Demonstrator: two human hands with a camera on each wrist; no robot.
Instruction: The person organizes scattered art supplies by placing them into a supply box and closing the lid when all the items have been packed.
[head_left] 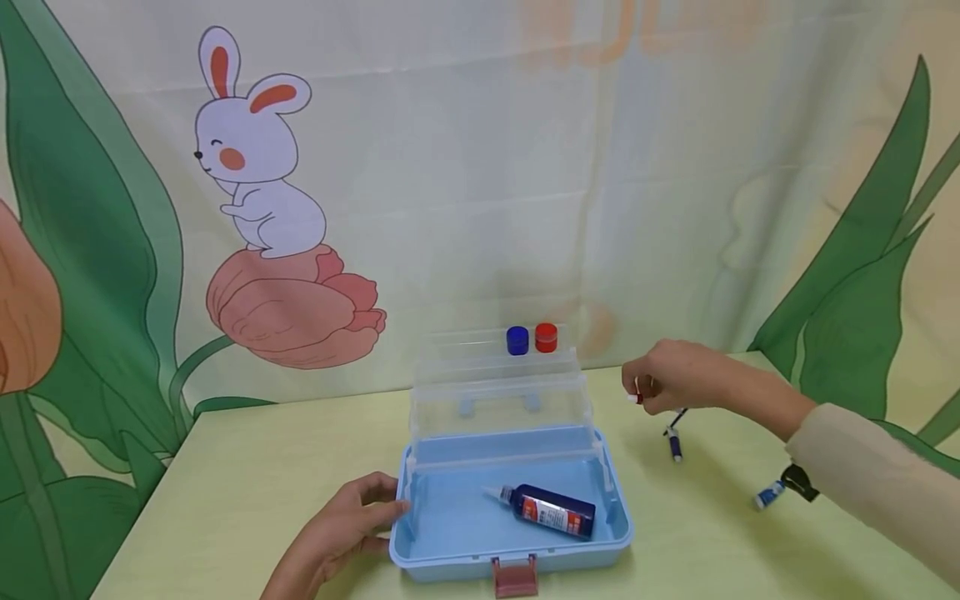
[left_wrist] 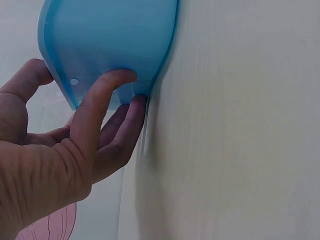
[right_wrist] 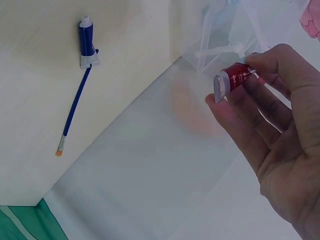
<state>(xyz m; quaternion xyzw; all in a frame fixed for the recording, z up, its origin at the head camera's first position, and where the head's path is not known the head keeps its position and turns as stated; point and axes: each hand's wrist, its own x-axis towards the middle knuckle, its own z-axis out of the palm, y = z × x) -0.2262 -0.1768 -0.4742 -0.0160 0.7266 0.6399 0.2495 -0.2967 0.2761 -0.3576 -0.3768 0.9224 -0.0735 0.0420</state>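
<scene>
My left hand [head_left: 337, 529] holds the left wall of a light blue plastic storage box [head_left: 442, 569], its thumb over the rim and fingers against the outside. The box's transparent lid [head_left: 498, 408] stands raised at the back. Inside lies a dark blue bottle [head_left: 555, 510] with a pointed white nozzle, tipped on its side. To the right of the lid, my right hand [head_left: 678, 375] pinches a small red paint tube [right_wrist: 237, 76] above the table. Below that hand are a dark blue paint tube [head_left: 675, 444] and a blue-handled paintbrush [right_wrist: 75, 107], end to end.
A blue jar [head_left: 517, 341] and a red jar [head_left: 546, 337] appear at the lid's top edge. Farther right, a blue-and-white tube [head_left: 768, 495] lies beside a black object [head_left: 799, 483] near the right sleeve. A printed curtain [head_left: 465, 183] hangs behind the table [head_left: 247, 483].
</scene>
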